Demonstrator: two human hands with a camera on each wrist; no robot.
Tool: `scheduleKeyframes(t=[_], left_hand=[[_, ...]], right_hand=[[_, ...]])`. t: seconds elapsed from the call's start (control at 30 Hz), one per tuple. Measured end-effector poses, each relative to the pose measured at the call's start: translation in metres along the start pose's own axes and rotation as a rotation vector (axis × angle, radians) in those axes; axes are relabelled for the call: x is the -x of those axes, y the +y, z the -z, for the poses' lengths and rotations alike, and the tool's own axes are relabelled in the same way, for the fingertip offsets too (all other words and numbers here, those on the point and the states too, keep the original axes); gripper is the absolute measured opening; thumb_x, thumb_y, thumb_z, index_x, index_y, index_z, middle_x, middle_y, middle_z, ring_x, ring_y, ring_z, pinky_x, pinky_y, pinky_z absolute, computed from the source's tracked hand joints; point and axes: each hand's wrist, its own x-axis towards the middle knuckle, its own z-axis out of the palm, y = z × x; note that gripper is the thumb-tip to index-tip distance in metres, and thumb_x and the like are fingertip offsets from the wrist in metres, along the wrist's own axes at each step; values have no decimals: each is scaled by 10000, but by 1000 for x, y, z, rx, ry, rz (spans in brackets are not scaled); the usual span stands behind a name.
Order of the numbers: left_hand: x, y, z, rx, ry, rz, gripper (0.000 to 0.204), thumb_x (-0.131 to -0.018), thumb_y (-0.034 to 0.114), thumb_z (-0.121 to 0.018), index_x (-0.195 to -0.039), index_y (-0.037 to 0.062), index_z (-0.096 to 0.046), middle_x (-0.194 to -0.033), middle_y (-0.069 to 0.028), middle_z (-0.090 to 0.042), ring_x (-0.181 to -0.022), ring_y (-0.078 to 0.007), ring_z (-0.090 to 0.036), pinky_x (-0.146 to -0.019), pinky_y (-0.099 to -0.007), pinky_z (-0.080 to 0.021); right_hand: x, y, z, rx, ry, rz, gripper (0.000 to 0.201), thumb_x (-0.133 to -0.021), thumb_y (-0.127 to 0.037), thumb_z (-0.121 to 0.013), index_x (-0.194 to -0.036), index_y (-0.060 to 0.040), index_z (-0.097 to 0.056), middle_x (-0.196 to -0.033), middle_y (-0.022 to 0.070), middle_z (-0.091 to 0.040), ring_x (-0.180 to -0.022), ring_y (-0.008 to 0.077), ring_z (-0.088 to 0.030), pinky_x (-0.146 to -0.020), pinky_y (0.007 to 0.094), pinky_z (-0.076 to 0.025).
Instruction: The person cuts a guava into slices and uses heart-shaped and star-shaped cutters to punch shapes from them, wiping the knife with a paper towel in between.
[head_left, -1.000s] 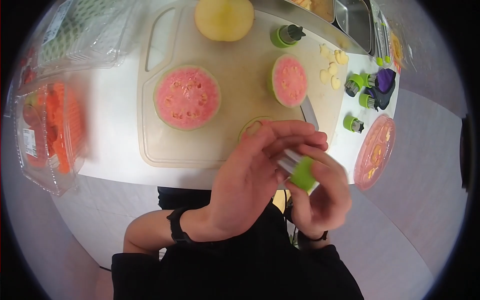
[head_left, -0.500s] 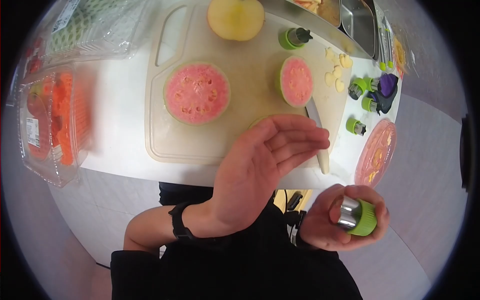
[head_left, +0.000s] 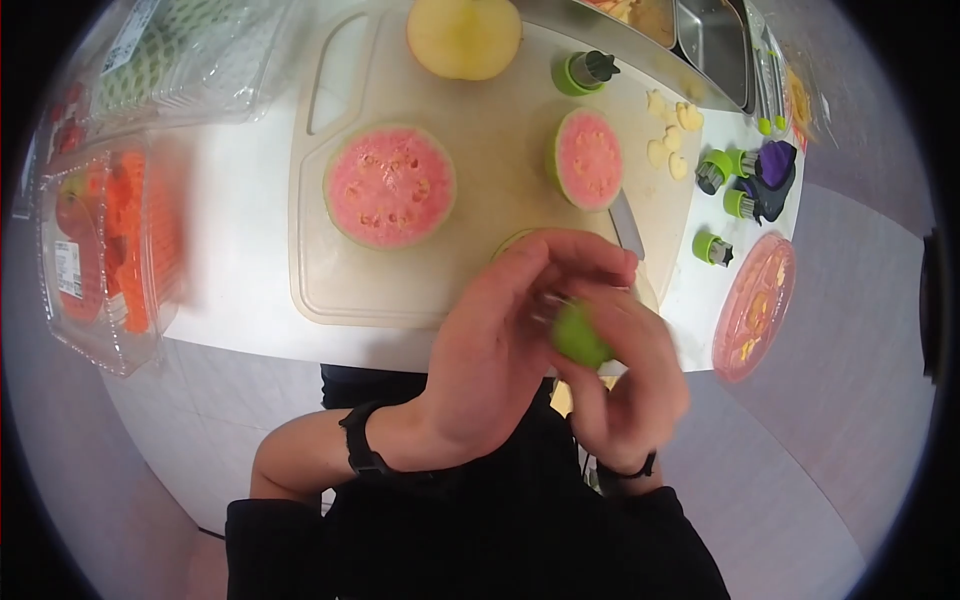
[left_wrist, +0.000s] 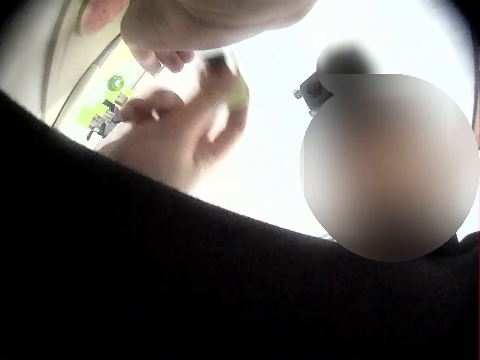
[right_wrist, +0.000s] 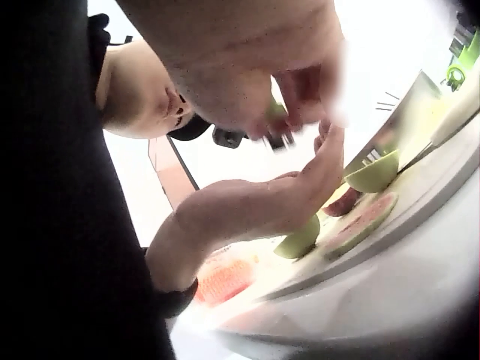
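Above the near edge of the cutting board (head_left: 470, 190), my left hand (head_left: 480, 350) is held cupped with its palm turned up and fingers together. My right hand (head_left: 645, 375) grips a small fruit cutter (head_left: 581, 337) by its green plastic grip; its metal end points into the left palm, and motion blurs it. Behind the left hand, the edge of a guava piece (head_left: 510, 244) peeks out, mostly hidden. Two pink guava halves (head_left: 390, 187) lie cut side up on the board, the smaller one near a knife (head_left: 626, 225).
At the board's far side sit a halved apple (head_left: 464, 38), another green cutter (head_left: 587, 71) and small cut shapes (head_left: 688, 116). More cutters (head_left: 713, 249) and a pink plate (head_left: 727, 345) stand right. Clear plastic boxes (head_left: 105, 260) fill the left; metal trays (head_left: 712, 50) stand behind.
My right hand swung the cutter away to the lower right half a second ago and has brought it back to the left palm. The left hand stays cupped in place.
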Motion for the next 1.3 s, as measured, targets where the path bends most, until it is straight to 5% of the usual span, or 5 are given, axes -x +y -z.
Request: scheduleKeyframes(t=[0.07, 0.17, 0.33, 0.77, 1.3], left_hand=[[1, -2, -1, 66, 35, 8, 520, -1139, 365, -349, -1398, -35, -556, -1433, -226, -636, -1373, -313, -599, -1203, -479, -433], [7, 2, -3, -47, -12, -8, 489, -1122, 350, -410, -1417, -16, -545, -1472, -204, -601, -1404, -292, -569, -1193, -478, -436], [10, 2, 5, -46, -6, 22, 437, -1094, 235, -505, -1457, -8, -516, -1508, -176, -566, -1391, -262, -570, -1168, -442, -461], [17, -1, 13, -59, 19, -34, 391, -1075, -22, -562, -1461, 5, -510, -1367, -115, -634, -1343, -201, -607, -1160, -429, -508], [30, 3, 11, -231, -19, -62, 485, -1058, 77, -536, -1511, -42, -410, -1592, -244, -493, -1446, -336, -548, -1196, -517, -476]], right_hand=[[15, 6, -16, -333, 373, 98, 526, -820, -18, -865, -1297, 32, -651, -1115, 236, -759, -878, 335, -773, -734, 358, -620], [9, 9, 8, 57, 36, -98, 660, -834, 32, -881, -1384, 47, -516, -1140, 257, -750, -810, 242, -756, -623, 288, -587], [3, 17, -4, -180, 256, -64, 588, -799, 63, -911, -1299, 13, -604, -1162, 209, -755, -791, 134, -727, -529, 195, -502], [6, 22, 6, -39, 141, -47, 570, -826, 20, -907, -1319, 27, -621, -1220, 208, -698, -1011, 242, -748, -705, 286, -632], [16, 21, 4, -239, 151, -198, 625, -860, 59, -862, -1395, 33, -541, -1280, 212, -635, -1133, 277, -712, -867, 363, -651]])
